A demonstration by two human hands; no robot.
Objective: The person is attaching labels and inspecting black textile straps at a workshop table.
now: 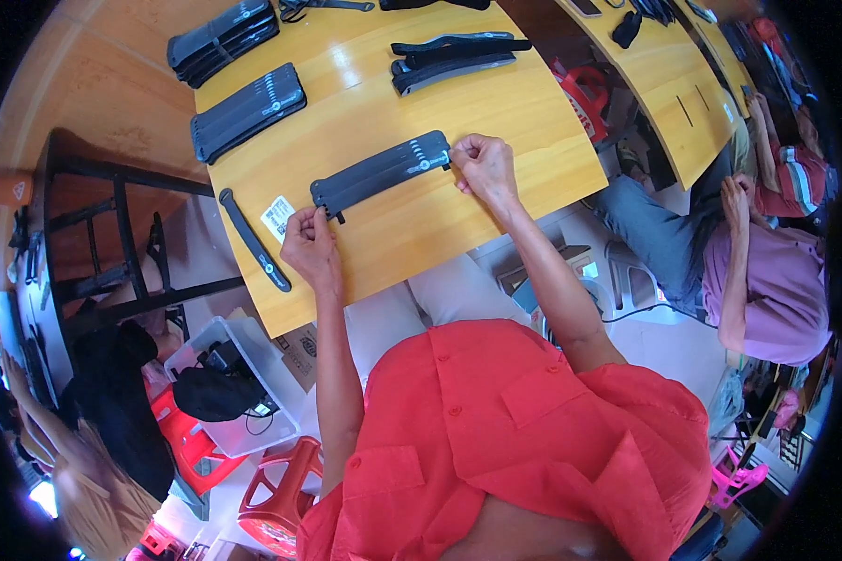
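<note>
Several flat black straps (380,176), fanned side by side with white marks at their right end, lie on the yellow wooden table in front of me. My left hand (311,251) pinches the near left corner of the front strap, thumb and forefinger pressed together. At the other end, my right hand (486,176) has its fingers closed on the strap's right tip, where a small dark tab shows. Beside my left hand are a white printed label (277,218) and a single curved black strap (254,239).
Further stacks of black straps lie farther back: one at left (249,110), a bundled one (221,42) behind it, and a loose pile (457,62) at right. A translucent bin (243,411) stands at lower left. People sit at both sides.
</note>
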